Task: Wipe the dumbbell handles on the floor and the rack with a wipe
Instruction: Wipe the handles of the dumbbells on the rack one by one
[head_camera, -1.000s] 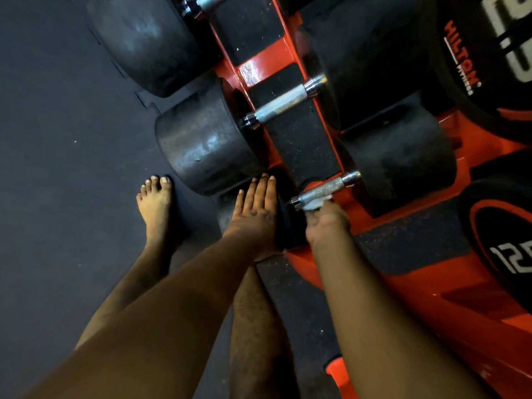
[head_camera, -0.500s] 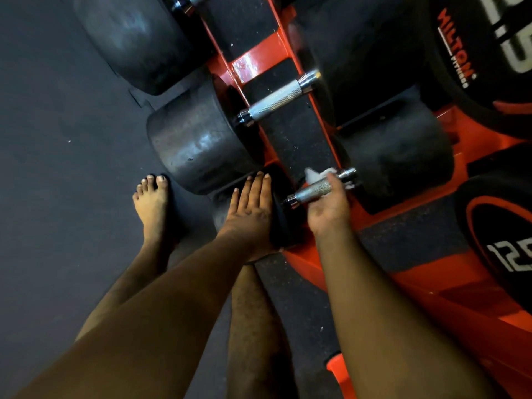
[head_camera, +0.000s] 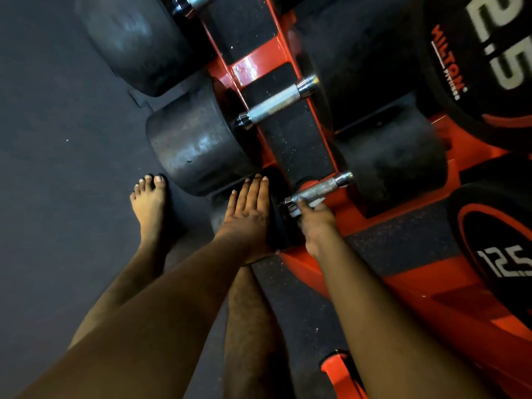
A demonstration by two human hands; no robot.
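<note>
Black dumbbells lie across an orange rack [head_camera: 253, 63]. The nearest dumbbell has a knurled steel handle [head_camera: 324, 187]. My right hand [head_camera: 315, 220] curls under the near end of that handle and pinches a small white wipe [head_camera: 316, 202] against it. My left hand [head_camera: 247, 208] rests flat, fingers straight, on the nearest dumbbell's left head [head_camera: 277, 223]. A second steel handle [head_camera: 276, 103] lies bare farther up the rack. A third handle end [head_camera: 195, 0] shows at the top edge.
Large black dumbbell heads [head_camera: 193, 145] overhang the rack on the left, over dark rubber floor [head_camera: 57, 139]. My bare left foot [head_camera: 149, 203] stands beside them. Black plates marked 12.5 [head_camera: 501, 263] and 25 [head_camera: 501, 44] sit at right.
My right hand slid the wipe back from the handle's far end toward its near, left end. My left hand stayed on the dumbbell head. The camera shifted slightly.
</note>
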